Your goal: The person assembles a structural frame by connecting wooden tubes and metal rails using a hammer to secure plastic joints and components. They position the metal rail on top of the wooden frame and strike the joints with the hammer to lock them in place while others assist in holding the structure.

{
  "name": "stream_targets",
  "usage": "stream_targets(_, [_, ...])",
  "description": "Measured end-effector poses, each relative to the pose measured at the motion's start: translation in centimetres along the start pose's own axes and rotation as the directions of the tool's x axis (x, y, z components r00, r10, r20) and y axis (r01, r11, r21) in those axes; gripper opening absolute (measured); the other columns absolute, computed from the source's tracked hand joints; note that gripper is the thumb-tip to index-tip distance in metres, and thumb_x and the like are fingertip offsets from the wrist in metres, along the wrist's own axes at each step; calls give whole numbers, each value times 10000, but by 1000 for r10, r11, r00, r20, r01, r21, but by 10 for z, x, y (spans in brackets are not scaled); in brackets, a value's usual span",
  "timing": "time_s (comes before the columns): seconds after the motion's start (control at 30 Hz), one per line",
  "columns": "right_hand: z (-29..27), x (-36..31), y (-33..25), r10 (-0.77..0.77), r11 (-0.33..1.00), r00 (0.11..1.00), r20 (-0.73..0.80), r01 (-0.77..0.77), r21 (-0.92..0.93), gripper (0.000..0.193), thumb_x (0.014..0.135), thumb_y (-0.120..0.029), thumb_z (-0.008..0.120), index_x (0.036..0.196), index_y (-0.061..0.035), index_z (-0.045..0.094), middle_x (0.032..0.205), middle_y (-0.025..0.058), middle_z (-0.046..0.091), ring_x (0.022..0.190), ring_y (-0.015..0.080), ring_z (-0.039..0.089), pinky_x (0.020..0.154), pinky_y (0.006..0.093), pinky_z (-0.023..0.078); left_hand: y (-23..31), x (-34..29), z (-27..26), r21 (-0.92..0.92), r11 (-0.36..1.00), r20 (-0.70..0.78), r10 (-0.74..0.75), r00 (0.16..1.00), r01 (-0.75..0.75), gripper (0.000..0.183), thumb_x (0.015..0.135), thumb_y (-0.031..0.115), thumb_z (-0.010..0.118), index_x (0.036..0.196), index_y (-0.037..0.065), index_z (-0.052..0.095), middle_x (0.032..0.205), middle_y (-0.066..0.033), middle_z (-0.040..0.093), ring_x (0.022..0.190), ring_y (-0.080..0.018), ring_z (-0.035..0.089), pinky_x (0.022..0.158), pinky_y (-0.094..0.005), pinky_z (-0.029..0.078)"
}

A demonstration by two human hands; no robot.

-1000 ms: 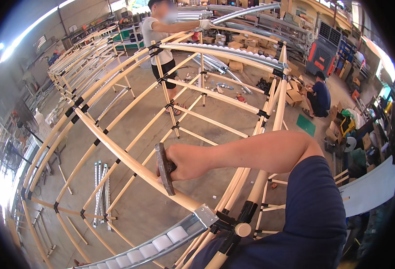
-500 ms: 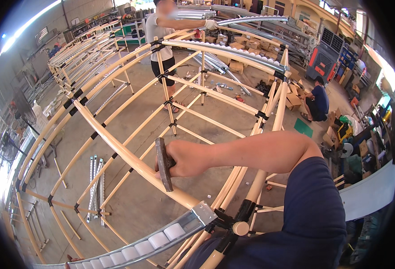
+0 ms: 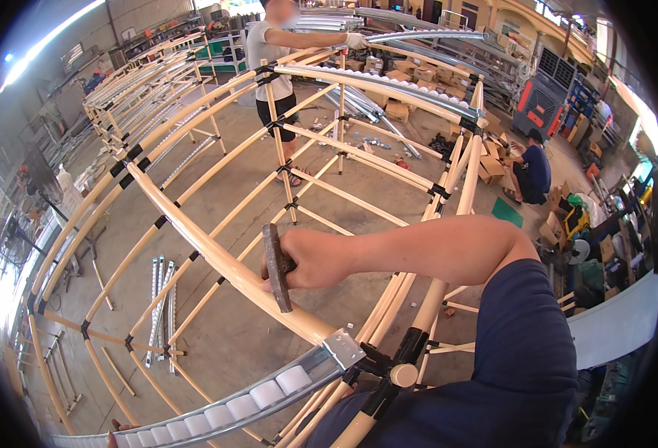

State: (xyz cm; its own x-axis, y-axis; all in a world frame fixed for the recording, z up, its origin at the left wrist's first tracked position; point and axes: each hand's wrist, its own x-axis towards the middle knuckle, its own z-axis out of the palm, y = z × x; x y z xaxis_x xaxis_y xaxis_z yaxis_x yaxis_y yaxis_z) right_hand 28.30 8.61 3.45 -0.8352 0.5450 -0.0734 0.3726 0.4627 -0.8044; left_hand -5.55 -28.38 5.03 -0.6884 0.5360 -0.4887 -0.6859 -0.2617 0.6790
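Note:
My right hand (image 3: pixel 310 257) is closed round a hammer, its dark steel head (image 3: pixel 277 269) upright over a long cream tube (image 3: pixel 232 270) of the frame. Below it, a metal roller track (image 3: pixel 262 409) with white rollers curves along the near edge. A metal end bracket (image 3: pixel 344 349) joins the track near a black pipe joint (image 3: pixel 377 362). At the lower left, only a few fingers of my left hand (image 3: pixel 122 428) show, curled over the track's edge; the rest is hidden.
A frame of cream tubes and black joints surrounds me. Across it, a person with a gloved hand (image 3: pixel 356 40) holds another roller track (image 3: pixel 426 34). Another person (image 3: pixel 532 168) squats by cardboard boxes (image 3: pixel 491 169) at right. Several metal tracks (image 3: pixel 162 310) lie on the floor.
The hammer and my right hand have shifted slightly up and right in the picture, along with a small shift of the whole view. Both hands keep their hold.

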Motion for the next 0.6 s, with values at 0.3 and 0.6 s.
stream_targets(0.3, [0,0,0,8,1000,1000,-4,-8,-25,377,910,-323,762,1071,16,730,897,122,705,829,220,669,763,352,518,-2,1,1,-5,1000,14,6,1000,-6,284,931,289,657,1095,57,659,1054,-120,712,1030,-328,655,992,-515,492])
stream_targets(0.6, [-1,-3,-3,11,1000,1000,-10,-11,-16,355,913,-310,760,1064,11,736,872,111,703,799,203,653,729,348,499,-2,7,-8,1,1000,44,-5,999,5,333,942,303,645,1176,67,662,1100,-124,716,1063,-323,650,992,-508,494])
